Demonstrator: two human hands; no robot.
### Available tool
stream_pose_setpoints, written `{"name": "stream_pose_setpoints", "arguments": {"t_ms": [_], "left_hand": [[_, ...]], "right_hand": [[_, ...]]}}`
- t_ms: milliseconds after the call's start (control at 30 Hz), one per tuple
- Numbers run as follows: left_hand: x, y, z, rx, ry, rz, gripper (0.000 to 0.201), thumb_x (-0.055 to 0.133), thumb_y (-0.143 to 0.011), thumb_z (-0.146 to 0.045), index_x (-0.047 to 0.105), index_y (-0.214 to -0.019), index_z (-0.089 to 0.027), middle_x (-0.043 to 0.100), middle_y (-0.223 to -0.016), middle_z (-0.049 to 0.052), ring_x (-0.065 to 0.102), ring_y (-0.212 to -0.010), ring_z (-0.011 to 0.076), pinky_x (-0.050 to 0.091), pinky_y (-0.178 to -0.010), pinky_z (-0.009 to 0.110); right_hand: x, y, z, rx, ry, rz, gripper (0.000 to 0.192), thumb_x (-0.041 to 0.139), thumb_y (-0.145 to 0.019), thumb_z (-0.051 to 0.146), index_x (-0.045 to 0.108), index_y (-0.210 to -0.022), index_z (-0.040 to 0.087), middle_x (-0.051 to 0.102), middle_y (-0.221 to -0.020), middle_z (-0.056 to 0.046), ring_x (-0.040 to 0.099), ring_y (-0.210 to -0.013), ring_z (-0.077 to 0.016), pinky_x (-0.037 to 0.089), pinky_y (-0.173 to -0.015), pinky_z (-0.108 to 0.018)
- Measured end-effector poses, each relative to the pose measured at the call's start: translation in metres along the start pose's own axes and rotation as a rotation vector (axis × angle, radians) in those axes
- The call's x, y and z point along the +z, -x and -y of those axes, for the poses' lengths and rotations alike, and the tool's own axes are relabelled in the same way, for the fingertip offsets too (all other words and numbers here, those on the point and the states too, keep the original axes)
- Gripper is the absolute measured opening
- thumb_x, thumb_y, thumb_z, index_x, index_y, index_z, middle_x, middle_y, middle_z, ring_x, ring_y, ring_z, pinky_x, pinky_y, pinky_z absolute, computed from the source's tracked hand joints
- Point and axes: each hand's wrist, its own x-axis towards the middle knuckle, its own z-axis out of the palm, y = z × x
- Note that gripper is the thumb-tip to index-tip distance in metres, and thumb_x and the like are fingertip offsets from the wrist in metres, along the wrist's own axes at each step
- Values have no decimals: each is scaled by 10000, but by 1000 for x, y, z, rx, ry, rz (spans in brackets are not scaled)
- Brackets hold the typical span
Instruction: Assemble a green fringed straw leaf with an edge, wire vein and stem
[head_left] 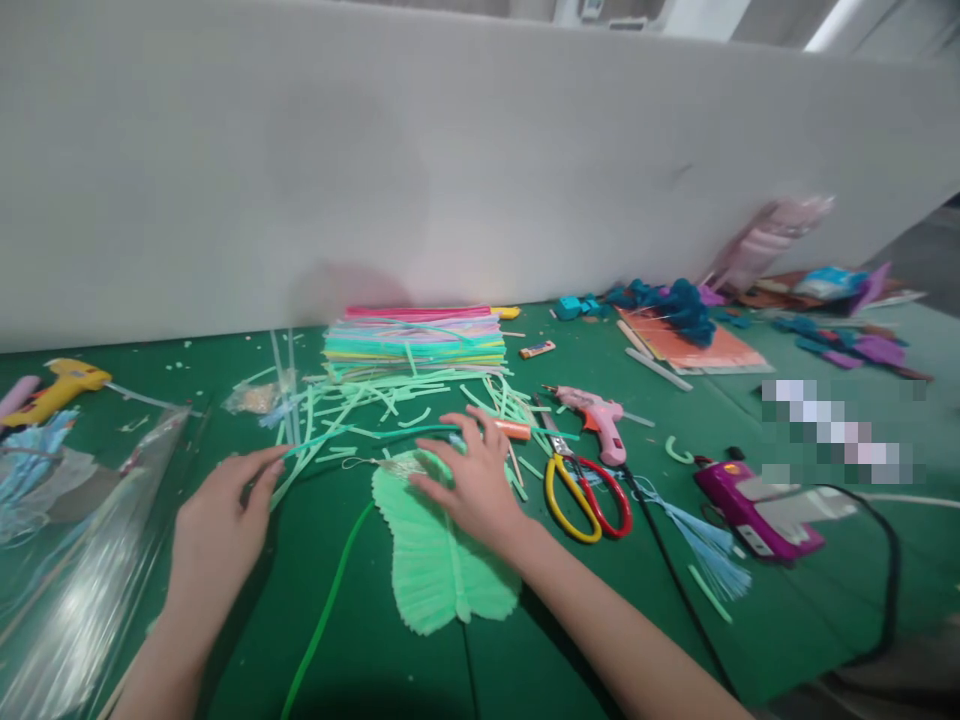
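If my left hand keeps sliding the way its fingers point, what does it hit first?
Most likely the loose green straw strips just past the left hand, whose fingertips already touch one; the stacked straws lie beyond. Depth is uncertain.

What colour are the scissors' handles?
The scissors have one yellow handle and one red; head view.

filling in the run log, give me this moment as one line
left hand: fingers on green strip | right hand: flat on green paper leaf | beside: scissors, pink glue gun, straw stack
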Motion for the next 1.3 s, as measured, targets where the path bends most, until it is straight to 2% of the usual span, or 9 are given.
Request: {"name": "stream_pose_setpoints", "arguments": {"t_ms": [67, 133, 233, 333, 433, 567, 833, 1033, 1300], "left_hand": [[1, -1, -2, 141, 5, -34, 351, 403, -908, -405, 680, -1055, -248, 672, -1021, 57, 596, -947, 248, 448, -803, 344], [1, -3, -4, 266, -23, -75, 333, 405, -913, -365, 694, -1035, -253, 664, -989, 62, 582, -950, 258, 446, -833, 378], [8, -8, -2, 361, -51, -144, 308, 420, -918, -321, 705, -999, -237, 657, -974, 78, 570, -962, 274, 440, -868, 420], [23, -14, 4, 409, -27, -134, 287, 432, -921, -293, 704, -980, -224, 663, -954, 82, 562, -1015, 278, 428, -914, 436], [41, -16, 9, 438, 10, -62, 283, 435, -921, -280, 705, -976, -214, 675, -926, 83, 567, -1008, 273, 429, -919, 439], [53, -16, 13, 398, 39, -66, 286, 442, -924, -284, 709, -977, -198, 673, -956, 91, 568, -998, 267, 447, -895, 422], [54, -14, 10, 505, 35, -57, 242, 487, -916, -241, 709, -994, -188, 673, -916, 82, 571, -983, 258, 442, -887, 418], [55, -13, 5, 556, -17, -63, 251, 492, -905, -192, 704, -1031, -233, 663, -929, 66, 556, -1033, 260, 434, -913, 434], [55, -13, 2, 562, -55, -80, 281, 493, -889, -145, 700, -1054, -239, 662, -961, 67, 546, -1059, 259, 422, -943, 453]], "right_hand": [[4, 2, 7, -24, -37, 55, 219, 618, -850, 430, 690, -1005, 293, 521, -1225, -74, 287, -1259, -332, 272, -971, -497], [6, 1, 7, 10, -59, 47, 127, 606, -871, 342, 703, -896, 263, 563, -1145, -65, 349, -1186, -303, 302, -919, -454], [1, -6, -9, 114, -47, -75, 120, 604, -871, 286, 701, -823, 233, 599, -1050, -57, 399, -1096, -273, 300, -890, -427], [-10, -13, -32, 267, 19, -212, 123, 622, -853, 295, 709, -808, 221, 615, -1028, -65, 406, -1067, -283, 297, -863, -424], [-16, -17, -48, 391, 71, -249, 121, 636, -835, 303, 717, -797, 222, 621, -1031, -70, 403, -1066, -300, 300, -824, -416], [-14, -14, -50, 416, 81, -195, 127, 634, -830, 310, 719, -779, 231, 622, -1023, -66, 406, -1059, -302, 298, -822, -415], [-7, -12, -44, 393, 97, -163, 123, 639, -823, 314, 708, -759, 234, 613, -1023, -62, 404, -1063, -302, 280, -835, -422], [-7, -12, -41, 406, 87, -141, 135, 631, -828, 325, 707, -764, 234, 613, -1036, -63, 398, -1073, -309, 278, -829, -423], [-2, -11, -42, 421, 70, -116, 138, 625, -827, 331, 708, -764, 240, 603, -1058, -70, 392, -1084, -322, 293, -832, -443]]}}
